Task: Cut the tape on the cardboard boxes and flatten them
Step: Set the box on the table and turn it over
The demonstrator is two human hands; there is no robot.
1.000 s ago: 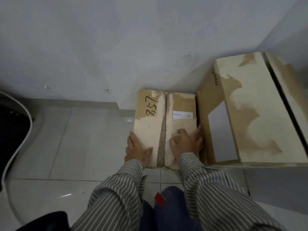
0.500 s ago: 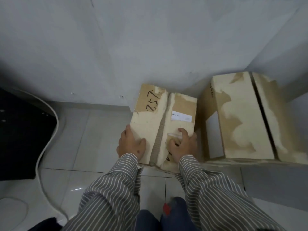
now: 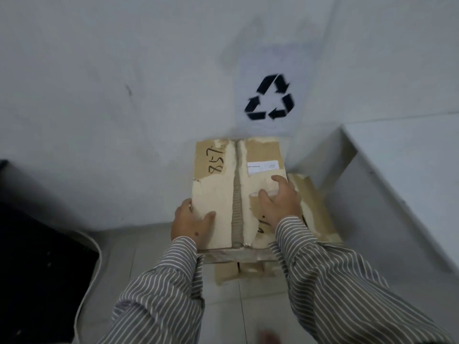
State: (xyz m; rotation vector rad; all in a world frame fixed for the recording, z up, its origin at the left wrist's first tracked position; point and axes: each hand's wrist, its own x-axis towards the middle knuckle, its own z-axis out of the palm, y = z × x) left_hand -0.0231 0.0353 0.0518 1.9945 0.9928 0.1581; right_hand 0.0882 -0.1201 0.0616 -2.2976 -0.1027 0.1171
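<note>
Head view: left hand (image 3: 192, 223) grips the cardboard box (image 3: 224, 194) by its near-left edge, right hand (image 3: 279, 201) clasps its right side, apparently carrying it above the floor (image 3: 149, 256) for cutting.

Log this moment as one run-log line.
left hand: grips box left edge | right hand: grips box top | tape seam: uncut
</note>
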